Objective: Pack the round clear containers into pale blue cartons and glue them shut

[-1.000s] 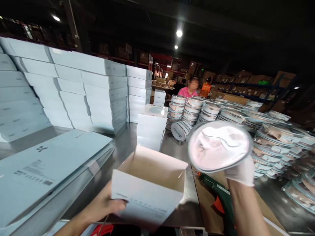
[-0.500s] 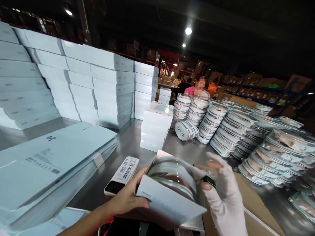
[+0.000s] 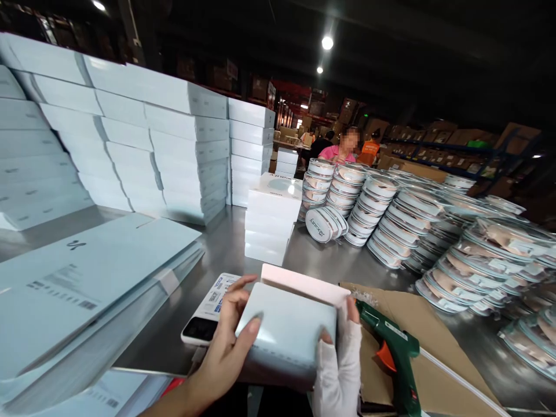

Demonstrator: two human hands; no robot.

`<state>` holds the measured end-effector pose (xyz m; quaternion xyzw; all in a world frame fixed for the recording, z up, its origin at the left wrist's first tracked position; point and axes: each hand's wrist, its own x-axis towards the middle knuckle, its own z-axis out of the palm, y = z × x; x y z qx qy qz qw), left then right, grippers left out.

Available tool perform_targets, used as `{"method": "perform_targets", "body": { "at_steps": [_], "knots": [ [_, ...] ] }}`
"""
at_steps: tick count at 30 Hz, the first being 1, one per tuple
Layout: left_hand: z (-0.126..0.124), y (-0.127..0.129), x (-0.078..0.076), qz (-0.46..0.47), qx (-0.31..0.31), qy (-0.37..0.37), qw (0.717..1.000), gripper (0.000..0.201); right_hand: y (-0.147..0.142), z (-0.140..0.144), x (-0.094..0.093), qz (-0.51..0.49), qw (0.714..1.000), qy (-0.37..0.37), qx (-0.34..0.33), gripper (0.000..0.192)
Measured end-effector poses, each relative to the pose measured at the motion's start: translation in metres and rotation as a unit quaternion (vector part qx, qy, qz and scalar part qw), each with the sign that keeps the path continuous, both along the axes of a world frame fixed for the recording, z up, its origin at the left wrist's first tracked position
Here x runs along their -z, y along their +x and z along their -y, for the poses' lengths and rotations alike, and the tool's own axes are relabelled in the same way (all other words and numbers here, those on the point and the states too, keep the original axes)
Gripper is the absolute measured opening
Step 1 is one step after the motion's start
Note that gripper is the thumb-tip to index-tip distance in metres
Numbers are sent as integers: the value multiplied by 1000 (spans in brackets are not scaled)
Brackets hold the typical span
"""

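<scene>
Fingers, left hand (image 3: 230,341): bare, spread along the left edge and top face of the small pale-blue box (image 3: 289,336); thumb lies across the near-left corner. The grip pins the box from the side, apparently so that it cannot slide.
Fingers, right hand (image 3: 341,359): in a white fingerless glove; bare fingertips (image 3: 353,310) curl over the right edge of the box. Both hands clamp the box between them.
Box position: held just above the near edge of the steel surface (image 3: 226,243), tilted toward the wearer, top face closed.
Box flap: a pale pink strip (image 3: 304,284) runs along the far edge; whether it is a tucked flap or an inner lip cannot be told.
Phone-like device (image 3: 208,315): lies flat on the surface just left of the box, partly hidden behind the left hand.
Glue gun (image 3: 391,347): green with an orange trigger, lies on a sheet of brown cardboard (image 3: 434,336) just right of the right hand, within easy reach; the cardboard probably shields the surface.
Flat carton blanks (image 3: 87,278): stacked on the left, unfolded, printed side up.
Closed white boxes (image 3: 269,223): small stack beyond the held box; taller stacks (image 3: 174,156) behind it.
Round clear-lidded packs (image 3: 391,220): leaning rows across the right side of the surface.
Other person (image 3: 343,147): in a pink top, well beyond the rows of packs.
</scene>
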<state>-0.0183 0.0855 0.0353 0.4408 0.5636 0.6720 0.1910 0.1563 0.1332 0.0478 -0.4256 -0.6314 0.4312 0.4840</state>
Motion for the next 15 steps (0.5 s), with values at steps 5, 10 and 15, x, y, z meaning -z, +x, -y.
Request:
{"method": "perform_targets", "body": {
  "at_steps": [5,10,15],
  "knots": [
    [2,-17,-21,-60,106,-123,985,37,7,-9,-7,16,994,84,-68,66],
    [8,-37,-30,-113,136,-157,972,41,123,-84,-4,346,875,336,49,50],
    [6,-43,-14,-127,138,-203,961,52,273,-148,-4,530,796,280,88,18]
  ]
}}
